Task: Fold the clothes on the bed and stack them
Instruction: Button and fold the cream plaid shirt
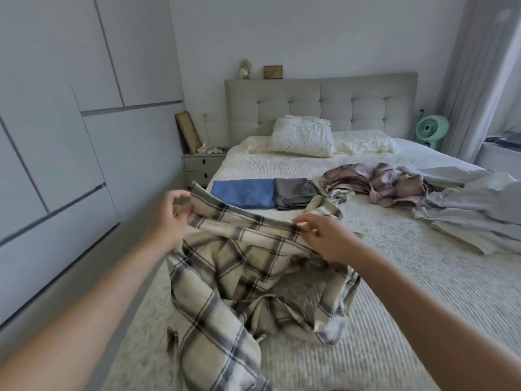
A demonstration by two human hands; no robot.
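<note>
A cream plaid garment with dark stripes hangs lifted over the near part of the bed. My left hand pinches its top edge at the left. Along the same edge, further right, my right hand pinches the cloth. The garment's lower part bunches on the bedspread. Beyond it lie a folded blue cloth and a folded grey cloth, side by side. A crumpled pink-brown plaid garment lies to their right.
Rumpled pale-blue bedding is heaped at the right edge. Pillows lie against the grey headboard. A nightstand stands at the bed's left, white wardrobes line the left wall, and a green fan stands at the far right.
</note>
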